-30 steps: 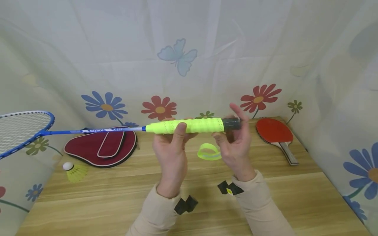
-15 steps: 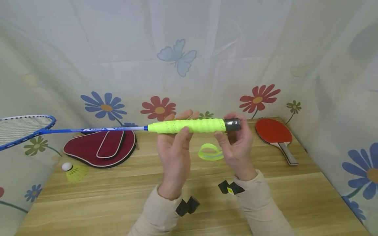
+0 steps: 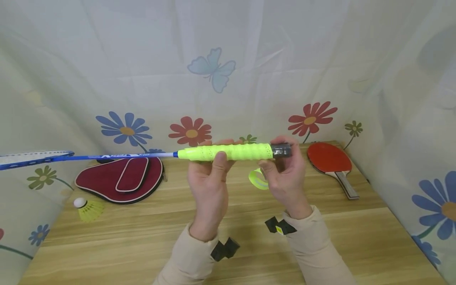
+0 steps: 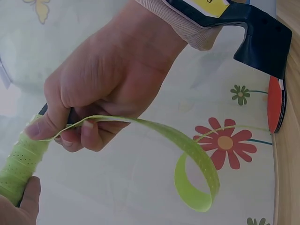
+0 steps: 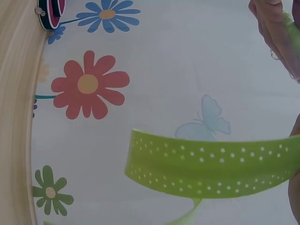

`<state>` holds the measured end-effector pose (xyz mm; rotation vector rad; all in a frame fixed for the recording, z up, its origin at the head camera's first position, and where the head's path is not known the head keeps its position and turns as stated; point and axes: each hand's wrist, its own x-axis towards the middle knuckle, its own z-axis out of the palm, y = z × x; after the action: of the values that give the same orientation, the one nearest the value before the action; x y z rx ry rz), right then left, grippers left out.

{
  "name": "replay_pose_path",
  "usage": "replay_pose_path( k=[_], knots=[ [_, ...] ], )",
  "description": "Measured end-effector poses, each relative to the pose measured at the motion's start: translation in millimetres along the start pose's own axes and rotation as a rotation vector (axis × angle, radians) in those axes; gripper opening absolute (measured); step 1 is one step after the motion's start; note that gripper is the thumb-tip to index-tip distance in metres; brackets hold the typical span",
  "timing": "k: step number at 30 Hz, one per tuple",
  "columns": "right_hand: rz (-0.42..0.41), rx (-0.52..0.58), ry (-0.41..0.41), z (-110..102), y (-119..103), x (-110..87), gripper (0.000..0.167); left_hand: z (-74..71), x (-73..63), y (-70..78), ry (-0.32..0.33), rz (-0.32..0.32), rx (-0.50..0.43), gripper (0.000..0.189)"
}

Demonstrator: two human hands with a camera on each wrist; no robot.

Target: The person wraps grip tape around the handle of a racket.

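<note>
A blue badminton racket (image 3: 124, 156) is held level above the table, its head off to the left and seen nearly edge-on. Perforated neon-yellow overgrip tape (image 3: 246, 151) covers most of its handle, in ridged turns. A black handle end (image 3: 281, 150) shows at the right. My left hand (image 3: 208, 186) holds the wrapped handle, thumb in front and fingers behind. My right hand (image 3: 289, 182) pinches the tape at the edge of the wrapping, fingers curled about the handle end. In the left wrist view, the tape's loose length (image 4: 201, 164) curls away from the right hand.
On the wooden table (image 3: 160, 245), a maroon paddle case (image 3: 103, 180) and a yellow shuttlecock (image 3: 89, 209) lie at the left. A red table tennis paddle (image 3: 329, 158) lies at the back right. A flower-printed curtain (image 3: 249, 71) stands behind.
The racket has turned about its length, bringing its head nearly edge-on. My right forefinger, raised earlier, has curled in at the handle end. The loose tape has shifted right.
</note>
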<state>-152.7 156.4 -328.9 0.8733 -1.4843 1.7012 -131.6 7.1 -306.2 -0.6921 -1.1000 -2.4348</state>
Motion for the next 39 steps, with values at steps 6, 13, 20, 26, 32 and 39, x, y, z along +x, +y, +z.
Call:
replay_pose_path(
  k=[6, 13, 20, 26, 32, 39],
  knots=[
    [0.01, 0.064, -0.046, 3.9, -2.2, 0.1, 0.058, -1.3, 0.3, -0.8, 0.028, -0.018, 0.007, 0.018],
    [0.008, 0.028, -0.06, 2.9, -2.1, -0.2, 0.057, -1.2, 0.0, 0.8, 0.085, -0.034, 0.025, 0.021],
    [-0.062, 0.017, -0.053, 1.7, -1.7, 0.5, 0.055, -0.8, 0.0, 0.0, 0.106, -0.033, 0.001, 0.022],
    [-0.074, -0.002, -0.002, 1.9, -2.6, 0.3, 0.055, -2.1, 0.7, -0.5, 0.14, -0.039, 0.017, 0.027],
    [-0.068, -0.046, 0.035, 0.0, -2.3, 0.3, 0.056, -0.5, 1.0, -0.9, 0.156, -0.056, 0.014, 0.02],
    [-0.072, -0.067, -0.018, -1.2, -1.9, -0.8, 0.047, 0.2, 0.9, -1.8, 0.161, -0.059, 0.036, 0.016]
  ],
)
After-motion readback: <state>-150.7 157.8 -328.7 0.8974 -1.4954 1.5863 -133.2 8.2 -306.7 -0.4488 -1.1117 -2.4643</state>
